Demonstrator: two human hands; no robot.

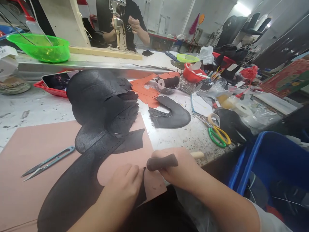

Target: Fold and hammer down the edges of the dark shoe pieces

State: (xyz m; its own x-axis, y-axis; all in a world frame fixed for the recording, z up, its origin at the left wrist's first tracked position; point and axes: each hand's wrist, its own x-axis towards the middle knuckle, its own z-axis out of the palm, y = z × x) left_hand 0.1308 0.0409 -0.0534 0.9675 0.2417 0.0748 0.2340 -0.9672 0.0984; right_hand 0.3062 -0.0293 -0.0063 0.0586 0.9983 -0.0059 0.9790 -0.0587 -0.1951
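Note:
My right hand is wrapped round a hammer; its dark head is close above the work mat, and the pale wooden handle end pokes out to the right. My left hand, fingers curled and pressed together, holds down the edge of a curved black leather piece. That piece lies on a pinkish mat. More black leather pieces, some with notched edges and rows of small holes, are heaped behind it. Blue-grey thread snips lie at the left with their blades apart.
A U-shaped black leather piece lies beyond the mat near orange leather pieces. Scissors rest by the table's right edge, above a blue bin. A green basket stands back left. Opposite, a person sits behind a sewing machine.

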